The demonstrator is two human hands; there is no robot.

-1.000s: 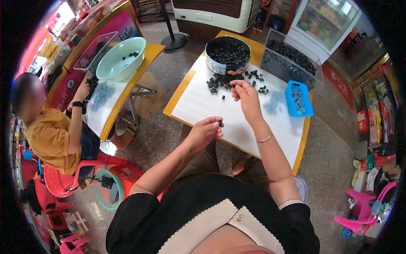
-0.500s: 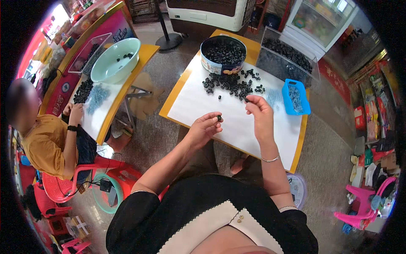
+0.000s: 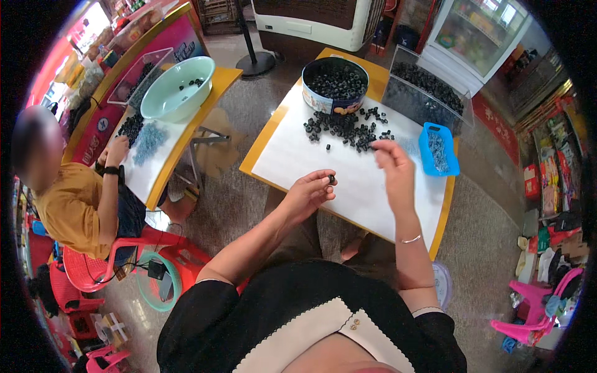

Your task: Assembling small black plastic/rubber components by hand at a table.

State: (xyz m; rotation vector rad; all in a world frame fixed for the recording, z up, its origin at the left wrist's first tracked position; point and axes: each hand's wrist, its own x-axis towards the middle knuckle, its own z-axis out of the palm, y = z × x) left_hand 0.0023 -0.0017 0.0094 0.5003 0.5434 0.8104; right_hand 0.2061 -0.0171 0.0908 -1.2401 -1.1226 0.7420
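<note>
My left hand point(image 3: 309, 195) is above the near part of the white-covered table point(image 3: 283, 152), pinching a small black cylindrical piece point(image 3: 332, 179) between thumb and fingertips. My right hand point(image 3: 398, 177) is slightly blurred, its fingers drawn together at the right edge of the pile of small black pieces point(image 3: 339, 126). Whatever lies between those fingertips is too small to make out. One loose black piece point(image 3: 328, 147) sits apart from the pile. Right of my right hand stands a blue plastic basket point(image 3: 452, 166) holding thin, pale bluish bits, with more scattered beside it.
Behind the pile stands a round tin point(image 3: 336, 104) full of black pieces. A clear bin point(image 3: 404, 99) of them is at the back right. On the left, a person in a mustard shirt point(image 3: 74, 199) works at another table with a pale green basin point(image 3: 158, 102).
My right hand has shifted slightly right along the pile's edge. My left hand still pinches the black piece. The whole view has shifted a little.
</note>
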